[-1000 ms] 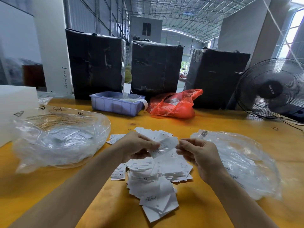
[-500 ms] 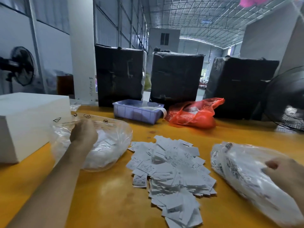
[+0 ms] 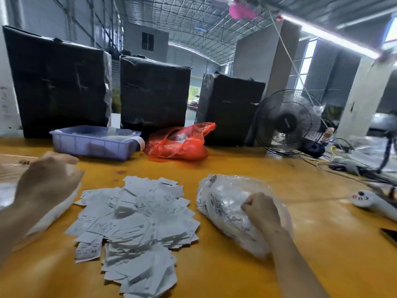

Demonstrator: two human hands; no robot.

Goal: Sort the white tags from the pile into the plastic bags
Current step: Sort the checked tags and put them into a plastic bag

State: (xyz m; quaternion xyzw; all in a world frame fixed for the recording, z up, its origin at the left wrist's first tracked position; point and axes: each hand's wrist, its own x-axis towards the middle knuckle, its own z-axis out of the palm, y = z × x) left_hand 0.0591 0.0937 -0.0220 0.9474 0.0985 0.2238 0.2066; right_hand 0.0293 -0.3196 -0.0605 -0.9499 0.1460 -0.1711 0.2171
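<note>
A loose pile of white tags [image 3: 137, 222] lies in the middle of the yellow table [image 3: 236, 276]. A clear plastic bag [image 3: 223, 203] with tags inside sits to its right. My right hand [image 3: 261, 209] rests in that bag with its fingers curled; nothing shows in them. At the left edge lies a second clear plastic bag [image 3: 53, 214] holding tags. My left hand [image 3: 49, 179] hovers over this bag, blurred by motion, fingers loosely bent, and I see no tag in it.
A lilac tray [image 3: 92, 145] and a red plastic bag [image 3: 180, 143] stand behind the pile, in front of three black-wrapped boxes [image 3: 152, 93]. A black fan [image 3: 290, 123], cables and a white device [image 3: 373, 203] occupy the right side. A phone corner [image 3: 390, 234] shows at the right edge.
A second ago both hands held one tag over the pile. They then went apart to the two bags. Since half a second ago my view swung right and my left hand has risen.
</note>
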